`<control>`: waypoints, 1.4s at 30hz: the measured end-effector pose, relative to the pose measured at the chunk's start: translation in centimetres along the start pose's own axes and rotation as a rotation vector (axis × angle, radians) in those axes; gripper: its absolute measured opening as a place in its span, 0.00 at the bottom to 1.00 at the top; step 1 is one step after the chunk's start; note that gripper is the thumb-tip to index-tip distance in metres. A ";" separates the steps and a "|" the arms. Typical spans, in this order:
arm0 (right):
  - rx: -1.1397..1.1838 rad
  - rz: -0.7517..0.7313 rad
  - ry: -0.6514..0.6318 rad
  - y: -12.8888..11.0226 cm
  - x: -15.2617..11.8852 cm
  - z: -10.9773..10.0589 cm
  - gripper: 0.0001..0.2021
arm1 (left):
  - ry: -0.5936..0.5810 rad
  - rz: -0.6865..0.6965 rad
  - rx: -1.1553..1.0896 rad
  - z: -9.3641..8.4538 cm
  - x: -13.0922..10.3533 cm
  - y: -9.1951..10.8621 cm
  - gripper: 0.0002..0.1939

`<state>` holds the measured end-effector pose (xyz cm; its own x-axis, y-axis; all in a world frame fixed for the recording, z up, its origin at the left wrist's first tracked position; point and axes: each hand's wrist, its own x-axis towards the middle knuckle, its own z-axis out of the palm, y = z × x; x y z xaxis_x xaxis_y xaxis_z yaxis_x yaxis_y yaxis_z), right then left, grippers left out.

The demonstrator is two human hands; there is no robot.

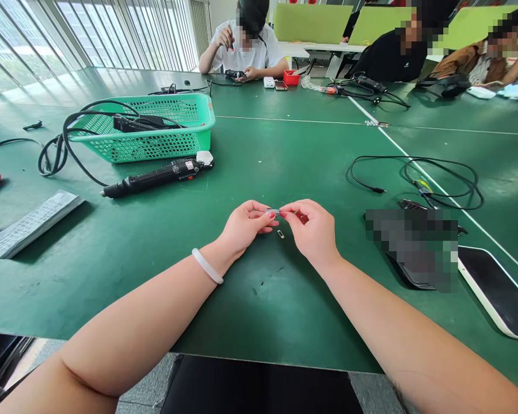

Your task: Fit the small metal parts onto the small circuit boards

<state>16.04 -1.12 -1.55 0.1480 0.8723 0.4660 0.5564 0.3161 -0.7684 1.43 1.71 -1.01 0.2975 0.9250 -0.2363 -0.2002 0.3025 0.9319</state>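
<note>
My left hand (248, 224) and my right hand (313, 227) meet above the middle of the green table. Pinched between their fingertips is a tiny silvery part (274, 211), too small to name. The left thumb and fingers close on its left side, and the right thumb and forefinger touch its right end. Just below my fingertips, a small pale rectangular frame (280, 234) lies on the table. A white bracelet (207, 267) rings my left wrist.
At left stand a green basket (155, 144) with cables, a black electric screwdriver (155, 177) and a paper stack (37, 223). A black cable (449, 161), a dark pixelated item (410, 241) and a phone (498, 287) lie at right. Several people sit across the table (259, 322).
</note>
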 end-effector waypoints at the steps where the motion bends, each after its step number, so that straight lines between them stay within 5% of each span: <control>1: 0.019 0.021 0.001 0.0 0.0 0.0 0.06 | 0.001 -0.001 0.002 0.0 0.0 0.0 0.11; 7: 0.139 0.174 -0.035 0.0 0.2 -0.1 0.04 | -0.004 0.005 0.013 0.0 0.0 0.0 0.11; 24: 0.124 0.171 0.005 0.2 0.1 -0.3 0.07 | -0.011 0.015 -0.011 -0.1 0.0 -0.1 0.12; 32: 0.328 0.325 -0.043 0.9 0.3 -0.1 0.12 | -0.019 0.025 -0.018 -0.2 0.0 -0.1 0.15; 42: 0.134 0.132 -0.012 0.3 0.3 -0.3 0.09 | -0.028 0.030 -0.027 -0.3 -0.1 0.0 0.16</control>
<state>16.52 -0.89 -1.51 0.2018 0.9137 0.3527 0.4191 0.2449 -0.8743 1.17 1.72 -1.10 0.3166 0.9271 -0.2005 -0.2346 0.2813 0.9305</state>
